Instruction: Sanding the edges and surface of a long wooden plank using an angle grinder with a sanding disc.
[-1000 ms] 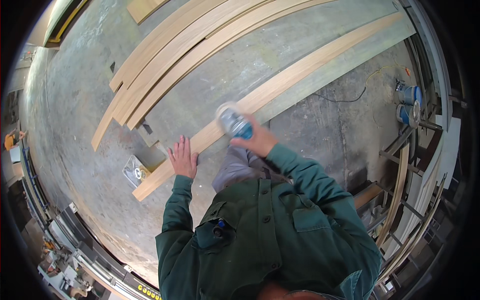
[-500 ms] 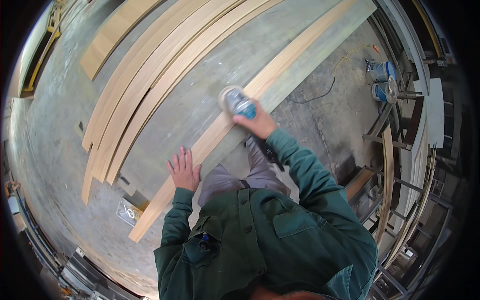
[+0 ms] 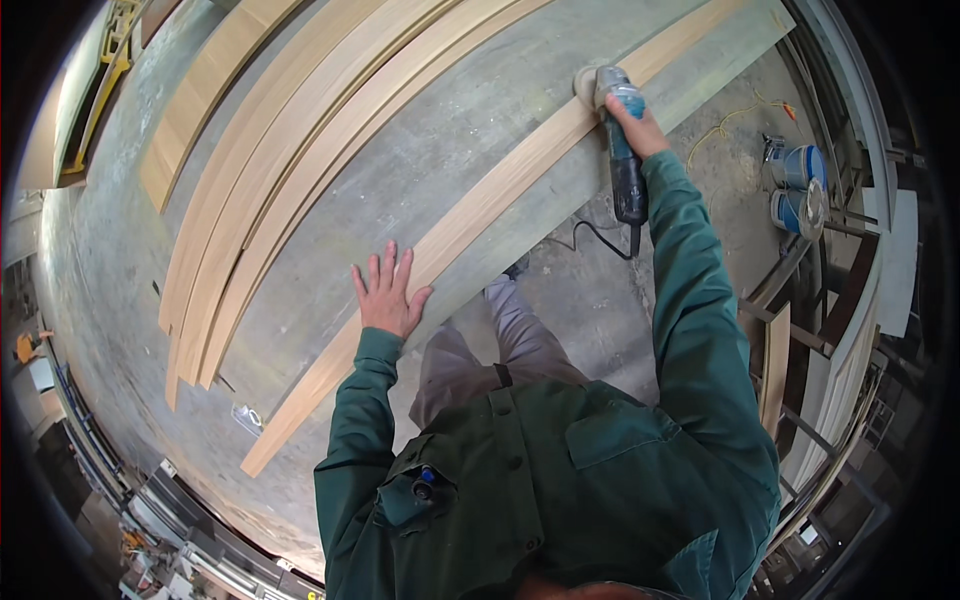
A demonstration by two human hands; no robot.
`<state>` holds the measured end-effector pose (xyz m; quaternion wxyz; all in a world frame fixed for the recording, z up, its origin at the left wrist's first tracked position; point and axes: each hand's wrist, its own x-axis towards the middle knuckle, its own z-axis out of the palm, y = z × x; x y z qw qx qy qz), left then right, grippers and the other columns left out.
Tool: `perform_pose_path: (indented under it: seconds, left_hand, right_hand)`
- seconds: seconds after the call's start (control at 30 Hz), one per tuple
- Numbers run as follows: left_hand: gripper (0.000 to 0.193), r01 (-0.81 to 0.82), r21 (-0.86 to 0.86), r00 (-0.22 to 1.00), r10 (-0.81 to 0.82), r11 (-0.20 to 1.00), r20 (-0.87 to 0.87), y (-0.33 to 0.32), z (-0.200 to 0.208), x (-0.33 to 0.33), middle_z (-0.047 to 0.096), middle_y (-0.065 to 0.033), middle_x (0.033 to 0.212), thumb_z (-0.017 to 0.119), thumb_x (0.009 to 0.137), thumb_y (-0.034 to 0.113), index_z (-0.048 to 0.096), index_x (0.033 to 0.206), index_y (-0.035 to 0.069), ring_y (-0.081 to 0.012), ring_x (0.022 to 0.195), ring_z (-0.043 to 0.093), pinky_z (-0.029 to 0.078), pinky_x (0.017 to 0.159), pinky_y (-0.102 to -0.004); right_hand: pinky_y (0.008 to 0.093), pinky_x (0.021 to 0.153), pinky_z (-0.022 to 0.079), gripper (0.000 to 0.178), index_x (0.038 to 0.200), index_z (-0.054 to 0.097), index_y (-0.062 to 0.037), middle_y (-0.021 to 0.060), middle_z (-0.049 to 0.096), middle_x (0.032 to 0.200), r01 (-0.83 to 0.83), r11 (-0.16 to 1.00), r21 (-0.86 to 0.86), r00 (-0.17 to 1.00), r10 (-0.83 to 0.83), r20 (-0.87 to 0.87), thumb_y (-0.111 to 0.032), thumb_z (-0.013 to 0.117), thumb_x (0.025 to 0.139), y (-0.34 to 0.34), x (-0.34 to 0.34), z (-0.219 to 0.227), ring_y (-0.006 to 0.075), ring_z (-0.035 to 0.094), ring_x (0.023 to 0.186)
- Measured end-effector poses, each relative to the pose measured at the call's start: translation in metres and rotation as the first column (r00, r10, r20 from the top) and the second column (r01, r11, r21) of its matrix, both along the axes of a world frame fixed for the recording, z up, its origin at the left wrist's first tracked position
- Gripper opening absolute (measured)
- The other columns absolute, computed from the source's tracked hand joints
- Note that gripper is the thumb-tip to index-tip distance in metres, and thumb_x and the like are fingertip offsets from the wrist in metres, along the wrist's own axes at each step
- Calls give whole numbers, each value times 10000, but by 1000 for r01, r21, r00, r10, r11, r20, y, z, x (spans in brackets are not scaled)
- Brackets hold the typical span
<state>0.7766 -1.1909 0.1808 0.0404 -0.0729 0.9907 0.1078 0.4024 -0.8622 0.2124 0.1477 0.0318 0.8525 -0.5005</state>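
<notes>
A long pale wooden board (image 3: 505,185) lies diagonally along the near edge of the grey tabletop (image 3: 480,120). My right hand (image 3: 640,125) is wrapped around the head of a blue and black angle grinder (image 3: 628,185) fitted with a round pale disc. The disc sits on or just over the board's far right stretch; exact contact is hard to tell. From the tool's rear a dark cord (image 3: 590,240) hangs down past the table edge. My left hand (image 3: 388,297) rests flat with fingers spread on the board's nearer left part.
Several curved-looking wooden boards (image 3: 290,150) lie side by side at the far left of the table, beside a wider panel (image 3: 205,100). Two blue and white buckets (image 3: 797,167) stand on the floor at right, near metal racks. A clear packet (image 3: 246,418) lies near the board's left end.
My right hand has carried the angle grinder to the right and farther along the board, stretching the arm out. My left hand has shifted slightly farther along it, still flat.
</notes>
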Motion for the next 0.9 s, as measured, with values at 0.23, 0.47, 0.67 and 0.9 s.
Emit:
perform_pose_path:
  seconds: [0.23, 0.47, 0.67, 0.9]
  left_hand:
    - [647, -12, 75, 999, 14, 997, -35, -1, -1, -2, 326, -76, 1535, 537, 898, 465, 398, 1454, 164, -342, 1358, 345, 126, 1146, -573]
    - [557, -68, 174, 996, 76, 982, -40, -4, -2, 7, 337, -86, 1523, 502, 920, 276, 398, 1444, 119, -338, 1379, 323, 109, 1164, -541]
    - [514, -126, 252, 982, 156, 959, -104, -5, -9, -2, 338, -104, 1518, 437, 936, 234, 401, 1430, 96, -341, 1391, 304, 93, 1160, -545]
    - [590, -168, 64, 984, 171, 984, -48, 30, -18, -31, 304, -95, 1542, 460, 939, 362, 363, 1459, 100, -351, 1395, 290, 90, 1143, -581]
  right_hand:
    - [345, 935, 460, 888, 1287, 504, 33, 178, 613, 1186, -14, 1000, -13, 997, 15, 76, -612, 740, 725, 6, 32, 0, 245, 590, 1082]
    - [377, 949, 466, 1016, 1394, 360, 8, 251, 607, 1167, -337, 940, 53, 928, 322, 185, -603, 768, 692, -52, 178, 43, 314, 602, 1103]
    - [448, 912, 474, 997, 1425, 325, -80, 293, 600, 1160, -609, 789, 87, 778, 572, 258, -650, 704, 701, -83, 235, 31, 442, 594, 1074]
    - [446, 908, 481, 967, 1403, 346, -112, 297, 622, 1105, -447, 891, 81, 882, 423, 210, -662, 707, 695, -28, 161, 17, 441, 610, 1050]
